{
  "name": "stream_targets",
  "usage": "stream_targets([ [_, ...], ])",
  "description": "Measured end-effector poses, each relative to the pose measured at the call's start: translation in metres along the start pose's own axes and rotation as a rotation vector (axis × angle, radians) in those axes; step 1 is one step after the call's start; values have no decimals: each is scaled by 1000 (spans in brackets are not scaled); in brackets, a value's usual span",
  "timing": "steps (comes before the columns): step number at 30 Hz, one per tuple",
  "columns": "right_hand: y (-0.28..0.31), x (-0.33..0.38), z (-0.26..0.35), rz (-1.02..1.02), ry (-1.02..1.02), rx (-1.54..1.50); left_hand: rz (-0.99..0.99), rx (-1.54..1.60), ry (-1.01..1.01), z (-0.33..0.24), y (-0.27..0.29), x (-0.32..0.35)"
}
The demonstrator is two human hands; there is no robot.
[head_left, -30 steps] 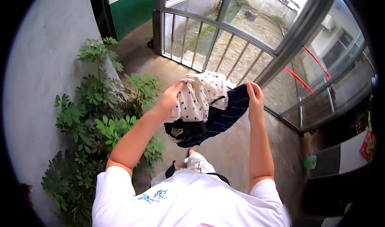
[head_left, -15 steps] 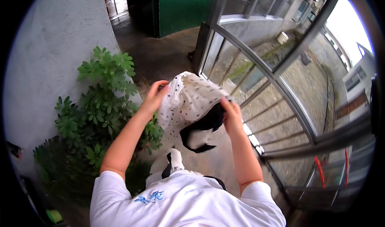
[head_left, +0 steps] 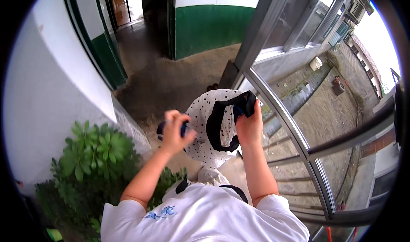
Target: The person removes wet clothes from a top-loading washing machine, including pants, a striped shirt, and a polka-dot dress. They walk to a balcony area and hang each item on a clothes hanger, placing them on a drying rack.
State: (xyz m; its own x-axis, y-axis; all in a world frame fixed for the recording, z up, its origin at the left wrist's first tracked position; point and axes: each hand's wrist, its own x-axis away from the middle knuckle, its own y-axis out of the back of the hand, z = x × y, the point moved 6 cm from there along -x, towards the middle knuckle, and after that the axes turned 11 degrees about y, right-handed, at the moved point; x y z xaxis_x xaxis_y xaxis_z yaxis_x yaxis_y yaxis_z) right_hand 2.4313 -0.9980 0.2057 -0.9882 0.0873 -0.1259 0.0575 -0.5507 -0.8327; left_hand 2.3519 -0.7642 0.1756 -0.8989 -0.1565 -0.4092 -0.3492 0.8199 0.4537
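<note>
Here, a white cloth (head_left: pixel 198 114) with black dots hangs in front of the person, over the floor (head_left: pixel 145 82) and up near their tummy. It has a wide black band (head_left: pixel 217 122) at its edge, and the band makes a loop, so you can see some of the dotted inside through it. The right hand (head_left: pixel 251 124) holds the cloth by this band, at the right side of the loop, with the thumb near the top. A bit of dark blue shows inside the loop, close to that hand. The left hand (head_left: pixel 175 133) is at the left side of the cloth, with its fingers bent and a gap by the thumb. A dark blue piece (head_left: pixel 160 131) shows behind it and in the gap, but the hand is blurry, so I cannot tell if it grips anything. The person wears a white shirt (head_left: pixel 205 216) with a blue flower (head_left: pixel 160 213) on it. A leafy green plant (head_left: pixel 94 152) is at the left, by a pale wall (head_left: pixel 51 96). At the right is a big metal window frame (head_left: pixel 284 109) with bars low down. Outside, a white bucket (head_left: pixel 316 63) sits on the ground.
</note>
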Motion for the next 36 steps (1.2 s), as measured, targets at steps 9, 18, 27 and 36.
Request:
stream_targets([
  [9,-45,-243,-130,147,-69,-6,38,-34,283,159,-118,-190],
  [18,45,-547,-252,306,-434,1114,-270,891,600,358,-58,-456],
  [27,30,-719,-249,-70,-77,706,541,632,448,443,-122,-760],
  [36,143,-914,-271,-102,-247,755,865,1078,358,408,-298,-1036],
])
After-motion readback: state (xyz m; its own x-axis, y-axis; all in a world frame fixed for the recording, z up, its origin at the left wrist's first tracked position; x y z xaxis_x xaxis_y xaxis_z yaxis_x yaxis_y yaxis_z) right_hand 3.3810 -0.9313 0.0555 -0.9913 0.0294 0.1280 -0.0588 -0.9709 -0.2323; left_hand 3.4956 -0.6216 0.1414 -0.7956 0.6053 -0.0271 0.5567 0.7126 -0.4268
